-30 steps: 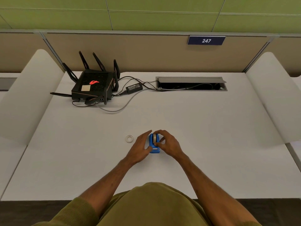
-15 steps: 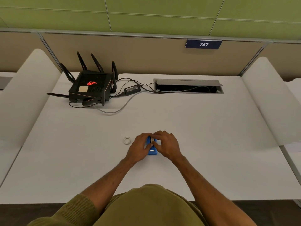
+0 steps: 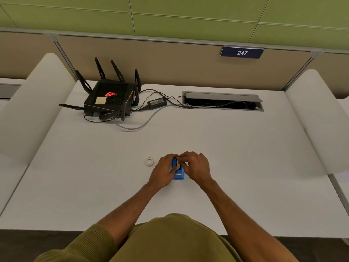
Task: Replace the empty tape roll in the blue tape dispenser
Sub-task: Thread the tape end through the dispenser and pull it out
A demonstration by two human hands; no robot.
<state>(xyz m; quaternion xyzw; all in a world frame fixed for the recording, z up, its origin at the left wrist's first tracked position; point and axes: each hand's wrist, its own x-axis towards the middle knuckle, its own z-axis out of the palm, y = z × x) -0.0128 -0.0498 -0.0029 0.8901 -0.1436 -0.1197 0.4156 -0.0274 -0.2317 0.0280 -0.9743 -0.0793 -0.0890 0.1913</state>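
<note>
Blue plastic marks the tape dispenser (image 3: 178,173), which we see resting on the white tabletop (image 3: 236,148) near its front middle, its long axis running away from us. Our left hand (image 3: 164,172) curls against the dispenser's left side, thumb laid along the blue body, so that grip is pressed onto the dispenser. Our right hand (image 3: 196,167) covers the right side and the far top, its fingertips (image 3: 181,157) bunched together over the slot where a roll would sit; whether they pinch a roll or only the plastic, we cannot tell, because the fingers hide that spot. Only the near end of the dispenser, with a small pale metal strip, shows between the two hands.

Just left of the left hand, apart from it, a small white empty tape core (image 3: 149,161) lies flat on the tabletop. Well beyond, toward the back left, stands a black router (image 3: 111,101) with upright antennas and a glowing red logo. Its power adapter (image 3: 156,103) lies beside it, with cables leading into an open cable hatch (image 3: 222,96) at the rear. On the beige partition above hangs a dark blue sign (image 3: 242,52) reading 247. Olive sleeves (image 3: 90,244) show at the bottom edge.
</note>
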